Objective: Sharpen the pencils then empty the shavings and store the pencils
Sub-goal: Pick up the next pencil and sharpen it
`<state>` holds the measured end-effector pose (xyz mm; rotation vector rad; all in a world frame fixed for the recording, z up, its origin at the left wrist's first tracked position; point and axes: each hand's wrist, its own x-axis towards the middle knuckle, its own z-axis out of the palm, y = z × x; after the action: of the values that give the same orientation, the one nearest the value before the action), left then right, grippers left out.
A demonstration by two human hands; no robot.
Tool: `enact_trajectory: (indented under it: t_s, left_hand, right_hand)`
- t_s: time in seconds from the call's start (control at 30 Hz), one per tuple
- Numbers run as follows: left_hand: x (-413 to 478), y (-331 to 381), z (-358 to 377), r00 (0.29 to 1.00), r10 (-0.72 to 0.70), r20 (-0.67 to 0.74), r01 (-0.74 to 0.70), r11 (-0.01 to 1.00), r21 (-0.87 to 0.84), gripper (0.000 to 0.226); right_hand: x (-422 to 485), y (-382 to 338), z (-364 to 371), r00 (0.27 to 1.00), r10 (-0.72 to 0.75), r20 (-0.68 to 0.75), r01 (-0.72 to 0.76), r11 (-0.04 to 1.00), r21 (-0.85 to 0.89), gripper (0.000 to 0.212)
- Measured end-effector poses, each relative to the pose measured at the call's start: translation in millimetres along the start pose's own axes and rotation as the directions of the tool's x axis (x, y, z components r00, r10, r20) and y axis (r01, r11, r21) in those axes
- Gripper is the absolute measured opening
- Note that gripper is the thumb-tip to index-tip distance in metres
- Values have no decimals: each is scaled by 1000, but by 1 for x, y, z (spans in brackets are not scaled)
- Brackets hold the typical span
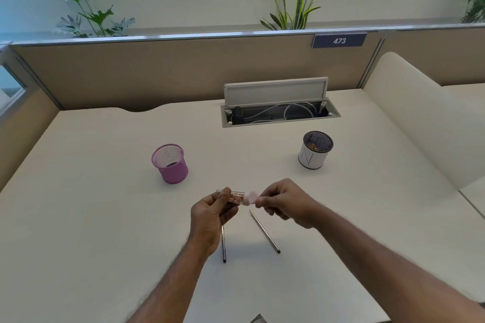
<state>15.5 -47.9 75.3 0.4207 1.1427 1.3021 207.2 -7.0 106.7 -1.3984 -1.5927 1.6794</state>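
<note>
While two pencils (265, 232) lie on the tabletop (105, 217) beneath, the left grip (210, 215) pinches the light, probably slippery sharpener (236, 196) by its clear barrel; the right grip (286, 203) pinches its pink cap (250, 197).

Left hand (211, 214): bare forearm entering from the lower edge, back of the hand toward the camera, thumb and fingers curled round the sharpener (236, 196). Right hand (287, 202): bare forearm entering from the lower right corner, knuckles up, fingers bunched, fingertips pinching the pink cap (251, 198). Both hands raised, close together at mid-frame, wrists angled inward
</note>
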Motion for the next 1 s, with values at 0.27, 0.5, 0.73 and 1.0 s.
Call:
enact_trajectory:
  t_s: [0.27, 0.5, 0.73, 1.0]
  left_hand:
    - [-3, 1, 0, 1000, 2, -12, -1, 999, 32, 19]
    - [-5, -1, 6, 975, -23, -220, 25, 1000, 7, 25]
    - [-6, 1, 11, 968, -22, -250, 16, 1000, -25, 26]
    - [-4, 5, 10, 985, -10, -174, 12, 1000, 13, 26]
  right_hand:
    - [-3, -1, -1, 953, 235, 192, -273, 940, 203, 8]
    - [2, 20, 15, 861, -480, -168, 326, 775, -541, 10]
    - [2, 27, 19, 694, -713, -97, 441, 528, -726, 6]
    - [3, 15, 11, 913, -390, -119, 323, 870, -371, 16]
